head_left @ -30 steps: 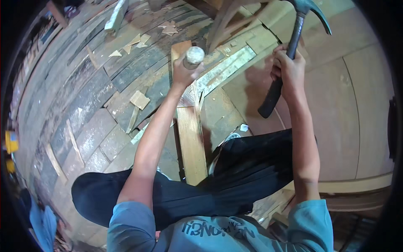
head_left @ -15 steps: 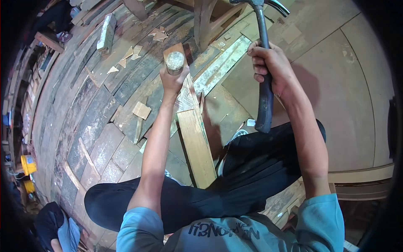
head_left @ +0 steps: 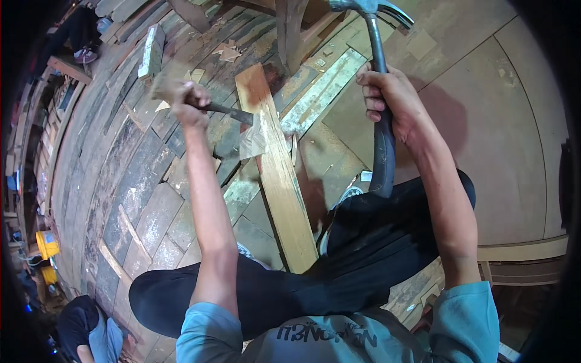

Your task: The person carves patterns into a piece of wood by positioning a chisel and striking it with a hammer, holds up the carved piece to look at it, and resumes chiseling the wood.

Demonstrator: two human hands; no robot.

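Note:
My left hand (head_left: pixel 190 103), partly blurred, is closed around a chisel (head_left: pixel 231 112) with a blurred handle. The chisel leans low to the left, its shank reaching right onto a wooden beam (head_left: pixel 284 206). Around its tip a flat, scored wood chip (head_left: pixel 251 142) overhangs the beam's left edge; the blade's exact contact is hidden. Raised to the right of the beam, my right hand (head_left: pixel 390 97) grips a claw hammer (head_left: pixel 380 54) by its dark handle, head up and away from the chisel. The beam runs lengthwise away from me between my legs.
A pale painted board (head_left: pixel 324 91) lies right of the beam. Wood scraps (head_left: pixel 228 51) and a white-edged block (head_left: pixel 151 51) lie on the plank floor. Wooden legs (head_left: pixel 292 30) stand at the far end. Another person (head_left: pixel 91 330) is at lower left; yellow buckets (head_left: pixel 47 245) stand left.
The chisel has tipped from upright to leaning left as my left hand moved left and down. The scored chip has shifted left off the beam's face. The hammer stays nearly still.

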